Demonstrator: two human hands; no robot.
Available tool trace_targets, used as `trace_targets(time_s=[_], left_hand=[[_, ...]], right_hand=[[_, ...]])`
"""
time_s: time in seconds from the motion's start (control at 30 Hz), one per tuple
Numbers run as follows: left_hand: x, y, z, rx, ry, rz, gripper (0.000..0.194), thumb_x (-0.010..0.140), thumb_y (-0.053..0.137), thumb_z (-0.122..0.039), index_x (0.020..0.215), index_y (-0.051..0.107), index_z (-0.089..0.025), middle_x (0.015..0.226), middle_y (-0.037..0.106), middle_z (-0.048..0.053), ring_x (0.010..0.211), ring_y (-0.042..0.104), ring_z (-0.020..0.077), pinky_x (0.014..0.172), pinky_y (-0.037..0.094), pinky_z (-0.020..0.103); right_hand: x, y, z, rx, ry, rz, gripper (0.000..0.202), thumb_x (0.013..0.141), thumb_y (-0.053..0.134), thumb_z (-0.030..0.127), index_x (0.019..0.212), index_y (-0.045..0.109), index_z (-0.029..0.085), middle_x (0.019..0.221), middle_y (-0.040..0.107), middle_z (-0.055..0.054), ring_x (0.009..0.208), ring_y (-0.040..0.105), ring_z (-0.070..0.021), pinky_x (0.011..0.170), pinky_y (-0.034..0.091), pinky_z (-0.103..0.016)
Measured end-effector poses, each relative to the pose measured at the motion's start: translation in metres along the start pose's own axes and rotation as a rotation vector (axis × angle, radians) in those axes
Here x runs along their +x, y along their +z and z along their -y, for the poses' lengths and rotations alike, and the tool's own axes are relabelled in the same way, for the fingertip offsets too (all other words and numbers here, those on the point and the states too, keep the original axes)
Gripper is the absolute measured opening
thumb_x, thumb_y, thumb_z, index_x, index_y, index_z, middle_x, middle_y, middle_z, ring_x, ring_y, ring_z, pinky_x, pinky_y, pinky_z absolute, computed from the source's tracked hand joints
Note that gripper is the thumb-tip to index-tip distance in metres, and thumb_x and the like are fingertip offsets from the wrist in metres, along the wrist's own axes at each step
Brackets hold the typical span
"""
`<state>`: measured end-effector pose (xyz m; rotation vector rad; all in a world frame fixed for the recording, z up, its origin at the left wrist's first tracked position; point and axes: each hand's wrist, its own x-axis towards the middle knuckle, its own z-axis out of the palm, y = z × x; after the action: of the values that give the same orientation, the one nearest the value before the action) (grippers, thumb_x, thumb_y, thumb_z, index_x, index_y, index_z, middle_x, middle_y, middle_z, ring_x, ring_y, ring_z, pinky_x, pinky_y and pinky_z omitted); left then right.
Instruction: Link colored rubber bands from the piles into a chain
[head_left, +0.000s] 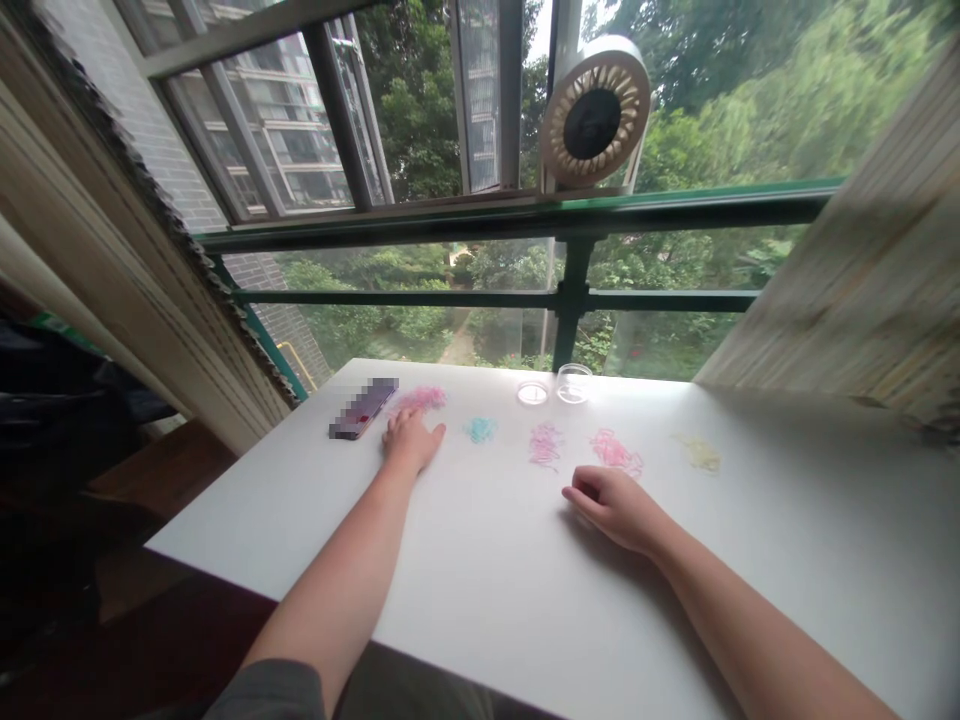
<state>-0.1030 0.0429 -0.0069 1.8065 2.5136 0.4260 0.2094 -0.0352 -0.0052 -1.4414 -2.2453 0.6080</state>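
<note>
My left hand (411, 440) rests palm down, fingers apart, at the near edge of a pink pile of thin strands that look like small rubber bands (426, 398). Whether its fingertips touch the strands is hard to see. My right hand (611, 500) is closed in a loose curl over the table, thumb against the fingers; anything inside is hidden. Just beyond it lies a second pink pile (615, 450). A turquoise pile (480, 430) and a lilac pile (546, 446) lie between my hands. Farther right is a small yellow pile (703, 455).
A phone (364, 408), partly blurred, lies left of my left hand on the white table (480, 560). At the back stand a clear round container (574, 384) and a clear lid (533, 393). A round fan (596, 115) stands by the window above the green railing (450, 225).
</note>
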Motion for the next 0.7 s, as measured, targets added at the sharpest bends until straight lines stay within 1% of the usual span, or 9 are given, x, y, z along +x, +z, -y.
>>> trace_targets(time_s=[0.17, 0.3, 0.53, 0.7], left_hand=[[-0.003, -0.001, -0.002, 0.0, 0.007, 0.027, 0.064, 0.075, 0.046, -0.053, 0.128, 0.045, -0.017, 0.137, 0.042, 0.012, 0.123, 0.037, 0.0329, 0.099, 0.033, 0.047], [-0.004, 0.0, -0.003, 0.003, 0.031, 0.029, 0.063, 0.076, 0.044, -0.051, 0.13, 0.044, -0.017, 0.14, 0.04, 0.011, 0.124, 0.035, 0.0332, 0.099, 0.032, 0.047], [-0.008, 0.001, -0.005, -0.015, 0.032, 0.005, 0.057, 0.077, 0.046, -0.048, 0.126, 0.047, -0.018, 0.138, 0.041, 0.013, 0.124, 0.036, 0.0334, 0.099, 0.033, 0.046], [-0.016, -0.002, -0.006, -0.026, 0.037, 0.018, 0.052, 0.078, 0.047, -0.043, 0.121, 0.05, -0.015, 0.135, 0.044, 0.016, 0.122, 0.039, 0.034, 0.097, 0.035, 0.046]], right_hand=[[0.0, -0.001, 0.001, -0.008, 0.011, -0.004, 0.028, 0.082, 0.045, 0.037, 0.061, 0.042, 0.019, 0.056, 0.049, 0.002, 0.054, 0.043, -0.0119, 0.053, 0.03, -0.025], [-0.001, -0.001, 0.002, 0.001, 0.006, -0.005, 0.028, 0.081, 0.045, 0.036, 0.06, 0.043, 0.019, 0.055, 0.05, 0.001, 0.053, 0.043, -0.0121, 0.052, 0.03, -0.025], [0.0, -0.001, 0.0, 0.021, -0.007, -0.019, 0.028, 0.081, 0.045, 0.036, 0.06, 0.044, 0.019, 0.055, 0.05, 0.001, 0.053, 0.043, -0.0122, 0.052, 0.03, -0.025], [0.0, -0.001, 0.0, 0.031, -0.014, -0.015, 0.027, 0.081, 0.045, 0.037, 0.06, 0.044, 0.019, 0.055, 0.049, 0.002, 0.052, 0.042, -0.0118, 0.052, 0.03, -0.025]])
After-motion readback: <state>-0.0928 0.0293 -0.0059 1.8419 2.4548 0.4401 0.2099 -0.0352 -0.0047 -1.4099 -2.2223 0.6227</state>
